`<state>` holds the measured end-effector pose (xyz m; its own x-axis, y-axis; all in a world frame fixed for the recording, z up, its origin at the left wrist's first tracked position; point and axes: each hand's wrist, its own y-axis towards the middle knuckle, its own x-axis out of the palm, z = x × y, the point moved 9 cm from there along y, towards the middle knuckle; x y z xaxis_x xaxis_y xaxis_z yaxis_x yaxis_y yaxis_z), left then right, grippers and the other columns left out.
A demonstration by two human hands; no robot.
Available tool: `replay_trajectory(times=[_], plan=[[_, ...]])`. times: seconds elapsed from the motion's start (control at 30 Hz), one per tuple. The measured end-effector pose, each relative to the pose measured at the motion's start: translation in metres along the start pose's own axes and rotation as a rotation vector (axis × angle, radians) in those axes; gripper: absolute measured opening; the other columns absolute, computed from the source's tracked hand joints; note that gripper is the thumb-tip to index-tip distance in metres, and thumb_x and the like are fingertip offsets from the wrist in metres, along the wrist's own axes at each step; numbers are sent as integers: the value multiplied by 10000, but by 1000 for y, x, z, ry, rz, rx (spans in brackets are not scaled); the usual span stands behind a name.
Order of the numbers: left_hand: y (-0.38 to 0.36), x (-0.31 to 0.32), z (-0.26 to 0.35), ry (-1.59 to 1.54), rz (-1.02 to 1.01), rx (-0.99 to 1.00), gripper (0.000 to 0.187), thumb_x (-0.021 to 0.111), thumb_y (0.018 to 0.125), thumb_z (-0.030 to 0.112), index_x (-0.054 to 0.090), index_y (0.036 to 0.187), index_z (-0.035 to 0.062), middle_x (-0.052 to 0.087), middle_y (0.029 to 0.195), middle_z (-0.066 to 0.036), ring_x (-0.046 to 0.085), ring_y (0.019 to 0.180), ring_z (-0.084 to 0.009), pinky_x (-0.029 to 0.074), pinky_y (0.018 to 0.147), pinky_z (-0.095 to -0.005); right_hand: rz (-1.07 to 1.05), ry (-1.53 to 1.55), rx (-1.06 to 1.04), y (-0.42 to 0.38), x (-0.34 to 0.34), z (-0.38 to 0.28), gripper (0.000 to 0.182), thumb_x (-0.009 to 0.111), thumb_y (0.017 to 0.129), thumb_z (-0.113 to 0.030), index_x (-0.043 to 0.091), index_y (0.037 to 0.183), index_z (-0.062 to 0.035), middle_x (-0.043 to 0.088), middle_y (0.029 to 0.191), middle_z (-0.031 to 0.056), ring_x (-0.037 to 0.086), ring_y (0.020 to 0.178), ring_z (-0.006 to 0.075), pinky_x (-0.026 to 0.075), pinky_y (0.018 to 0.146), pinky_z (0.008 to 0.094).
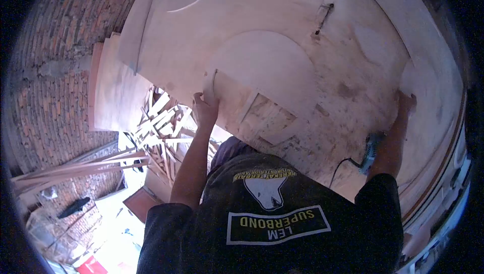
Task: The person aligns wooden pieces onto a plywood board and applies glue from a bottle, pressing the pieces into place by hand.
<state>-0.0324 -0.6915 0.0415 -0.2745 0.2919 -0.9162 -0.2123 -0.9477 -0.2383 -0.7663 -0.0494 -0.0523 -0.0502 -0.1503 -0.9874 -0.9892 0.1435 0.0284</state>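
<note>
My left hand is at the near left edge of a broad plywood sheet, fingers curled and closed on a small curved wooden piece. Farther right, my right hand is closed at the lower end of a pale, rounded wooden piece; its fingertips are partly hidden. Between the hands lies a round pale board. Beside my right forearm sits a teal power tool with a black cord.
A metal-looking tool with a dark handle rests toward the back of the sheet. Rectangular wood offcuts lie near my body. Scrap sticks are heaped below left, by a brick wall. Stacked boards line the right.
</note>
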Motion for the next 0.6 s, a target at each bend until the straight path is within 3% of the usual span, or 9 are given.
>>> replay_trajectory(times=[0.17, 0.3, 0.37, 0.43, 0.53, 0.6], plan=[[10, -16, 4, 58, 53, -6, 714, 834, 776, 496, 601, 1223, -9, 645, 1167, -252, 665, 1045, -424, 541, 886, -518, 31, 192, 47, 1, -12, 16, 1178, 962, 563, -490, 452, 1506, -2, 585, 1424, 257, 571, 1308, 417, 476, 1093, 490], [21, -14, 13, 81, 28, 28, 575, 824, 768, 453, 688, 1078, -13, 676, 1117, -235, 680, 1025, -406, 556, 875, -493, 114, 266, 239, 69, 16, 75, 1213, 957, 558, -510, 427, 1526, -5, 560, 1452, 258, 550, 1329, 428, 474, 1094, 487], [29, -9, 8, 115, 46, 56, 502, 816, 769, 414, 711, 1022, -6, 685, 1099, -238, 686, 1018, -399, 563, 864, -485, 101, 238, 217, 77, 15, 81, 1212, 953, 566, -518, 422, 1528, -6, 573, 1440, 242, 564, 1317, 409, 494, 1070, 478], [27, -16, 13, 125, 61, 52, 457, 799, 772, 393, 720, 988, -2, 696, 1062, -243, 694, 982, -408, 565, 854, -486, 35, 6, 4, 37, -15, 57, 1200, 947, 580, -524, 421, 1525, -3, 597, 1410, 223, 589, 1292, 381, 531, 1026, 465], [33, -16, 6, 103, 81, 18, 418, 783, 772, 387, 725, 927, 3, 712, 999, -239, 706, 941, -405, 568, 840, -486, -430, 614, 374, 6, -8, 60, 963, 892, 762, -402, 431, 1499, 11, 616, 1364, 204, 610, 1266, 330, 581, 930, 435], [38, -14, 7, 95, 74, -10, 407, 779, 769, 391, 726, 894, 7, 722, 961, -229, 714, 919, -397, 570, 836, -484, -418, 493, -155, 46, 4, 71, 766, 801, 875, -263, 430, 1472, 42, 605, 1346, 211, 621, 1235, 334, 605, 905, 438]])
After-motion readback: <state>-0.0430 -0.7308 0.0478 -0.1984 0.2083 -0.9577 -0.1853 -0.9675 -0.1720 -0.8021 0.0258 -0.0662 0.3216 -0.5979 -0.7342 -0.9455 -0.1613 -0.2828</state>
